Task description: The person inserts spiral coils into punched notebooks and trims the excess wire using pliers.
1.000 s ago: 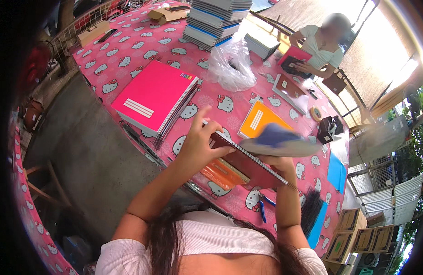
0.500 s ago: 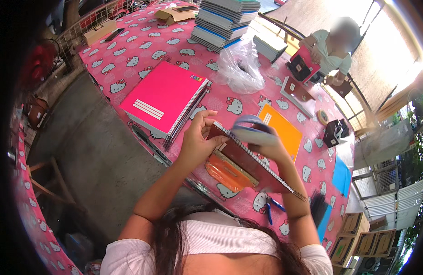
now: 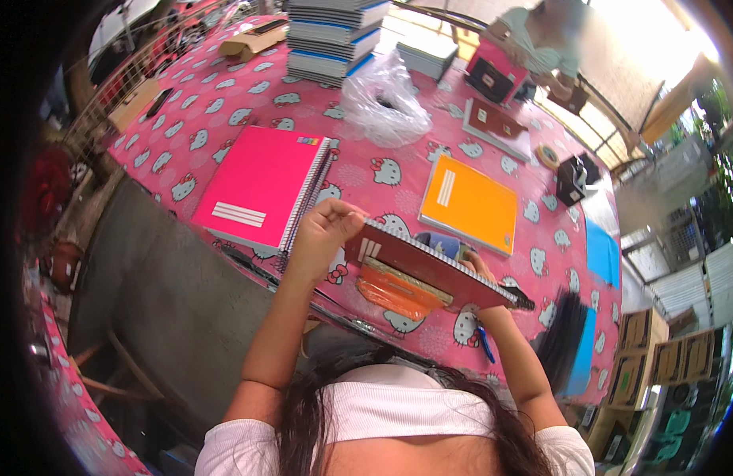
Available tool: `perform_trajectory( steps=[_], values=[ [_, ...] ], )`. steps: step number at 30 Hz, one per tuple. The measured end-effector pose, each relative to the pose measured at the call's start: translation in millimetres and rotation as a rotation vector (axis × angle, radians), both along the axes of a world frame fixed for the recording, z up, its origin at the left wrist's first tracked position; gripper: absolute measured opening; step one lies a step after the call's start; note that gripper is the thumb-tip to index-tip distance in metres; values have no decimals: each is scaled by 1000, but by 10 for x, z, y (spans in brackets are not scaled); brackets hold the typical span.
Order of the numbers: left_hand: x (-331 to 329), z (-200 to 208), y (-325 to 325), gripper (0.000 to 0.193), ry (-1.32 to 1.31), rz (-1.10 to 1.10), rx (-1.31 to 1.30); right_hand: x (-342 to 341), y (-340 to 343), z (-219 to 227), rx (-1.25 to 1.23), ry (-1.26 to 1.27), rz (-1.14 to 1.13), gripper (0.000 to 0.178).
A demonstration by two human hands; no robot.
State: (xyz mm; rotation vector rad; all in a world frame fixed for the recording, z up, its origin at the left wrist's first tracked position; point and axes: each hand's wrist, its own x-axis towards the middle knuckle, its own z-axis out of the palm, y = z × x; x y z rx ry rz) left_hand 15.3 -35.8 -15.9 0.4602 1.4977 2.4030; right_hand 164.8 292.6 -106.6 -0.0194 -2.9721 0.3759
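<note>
A dark red spiral-bound notebook [image 3: 430, 274] is held tilted up over the table, its white wire spiral along the upper edge. My left hand [image 3: 327, 234] pinches its left end near the spiral. Behind the notebook, my right hand [image 3: 481, 270] is partly hidden, fingers curled against a blue-grey object [image 3: 444, 244] whose kind I cannot make out. Loose dark coil [image 3: 523, 299] sticks out at the spiral's right end. An orange thing in clear wrap [image 3: 398, 295] lies below the notebook. Blue-handled pliers [image 3: 484, 346] rest near my right forearm.
A pink notebook stack [image 3: 263, 186] lies to the left, a yellow notebook [image 3: 469, 202] beyond. Farther back are a tall notebook stack [image 3: 330, 44], a plastic bag [image 3: 386, 103] and a black box [image 3: 574, 181]. Black coils [image 3: 561, 329] lie right. Another person [image 3: 533, 47] stands across.
The blurred blue-grey object and my right hand have moved down behind the notebook. The notebook has turned flatter across the view. My left hand has shifted slightly left, and the head view has shifted.
</note>
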Motion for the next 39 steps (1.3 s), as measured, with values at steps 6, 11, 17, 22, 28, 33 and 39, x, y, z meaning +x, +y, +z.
perform_trajectory(
  steps=[6, 11, 17, 22, 28, 33, 39],
  values=[
    [-104, 136, 85, 15, 54, 26, 78, 1284, -347, 165, -33, -26, -341, 66],
    [-230, 8, 215, 15, -15, -123, 81, 1591, -522, 55, -68, -97, -540, 54],
    [290, 516, 660, 20, 600, 114, -127, 1126, -1130, 1725, -553, 334, -281, 37],
    [578, 737, 949, 18, 934, 178, -158, 600, -1336, 2104, -394, 573, -154, 42],
    [615, 731, 1015, 17, 997, 184, -115, 551, -1356, 2003, -412, 552, -167, 40],
    [603, 700, 905, 19, 1192, 176, -119, 553, -1060, 1861, -1812, -88, -65, 35],
    [495, 899, 655, 25, 812, 394, -285, 658, -1156, 1558, -1102, 507, -126, 42]
  ],
)
